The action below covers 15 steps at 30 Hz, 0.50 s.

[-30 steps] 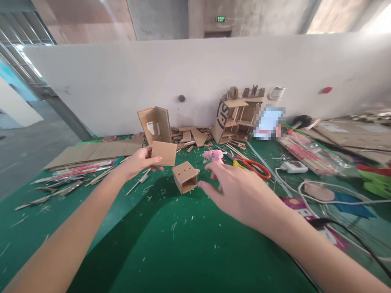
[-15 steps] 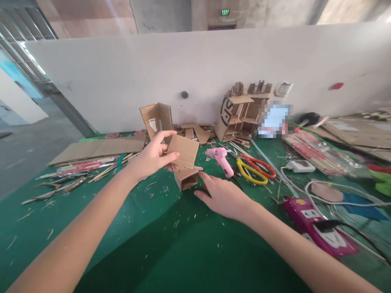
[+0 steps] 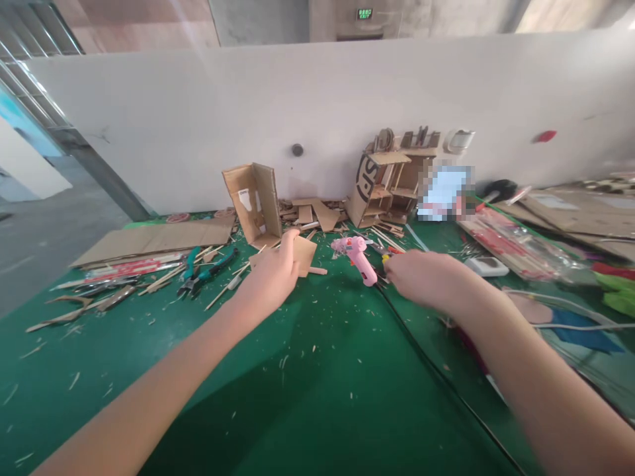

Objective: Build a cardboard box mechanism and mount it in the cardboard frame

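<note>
1. The right hand (image 3: pixel 421 277) has moved right, from the small box to the scissors (image 3: pixel 385 255); whether its fingers grip the handles, I cannot tell.
2. The left hand (image 3: pixel 270 274) is clamped on the cardboard piece (image 3: pixel 305 255), left of the glue gun (image 3: pixel 357 254); the piece's face tilts, its long axis unclear.
3. The glue gun lies with nozzle left, handle slanting near and right.

Two hands (image 3: pixel 270 274), one glue gun (image 3: pixel 363 263), one shelf (image 3: pixel 358 195), one exit sign (image 3: pixel 364 13).
</note>
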{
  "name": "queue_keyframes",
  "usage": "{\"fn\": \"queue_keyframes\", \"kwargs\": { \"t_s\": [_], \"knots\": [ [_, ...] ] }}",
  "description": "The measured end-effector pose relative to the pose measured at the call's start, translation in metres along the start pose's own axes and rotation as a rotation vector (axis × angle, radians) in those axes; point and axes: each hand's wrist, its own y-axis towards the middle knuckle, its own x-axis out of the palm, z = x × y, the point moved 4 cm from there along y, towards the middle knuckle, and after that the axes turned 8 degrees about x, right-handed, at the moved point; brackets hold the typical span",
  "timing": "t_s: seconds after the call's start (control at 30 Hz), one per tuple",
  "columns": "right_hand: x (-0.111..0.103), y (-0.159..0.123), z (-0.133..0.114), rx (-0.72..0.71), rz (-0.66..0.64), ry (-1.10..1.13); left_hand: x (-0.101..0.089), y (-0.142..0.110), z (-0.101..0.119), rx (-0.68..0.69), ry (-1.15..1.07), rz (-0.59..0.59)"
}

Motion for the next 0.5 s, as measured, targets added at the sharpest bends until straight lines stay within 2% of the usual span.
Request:
{"fn": "queue_keyframes", "kwargs": {
  "t_s": [0.07,0.23,0.37,0.5],
  "knots": [
    [0.002,0.023,0.006,0.096,-0.032,-0.061,0.003,0.002,-0.005,-0.015,-0.066,0.003],
    [0.017,0.067,0.000,0.110,-0.005,-0.038,0.006,0.002,-0.007,-0.118,-0.529,0.011],
    [0.024,0.076,0.000,0.111,0.039,-0.026,0.004,0.001,-0.004,-0.201,-0.665,0.047],
    [0.014,0.067,0.004,0.152,0.106,-0.018,0.007,0.000,-0.004,-0.242,-0.759,0.087]
  ]
}}
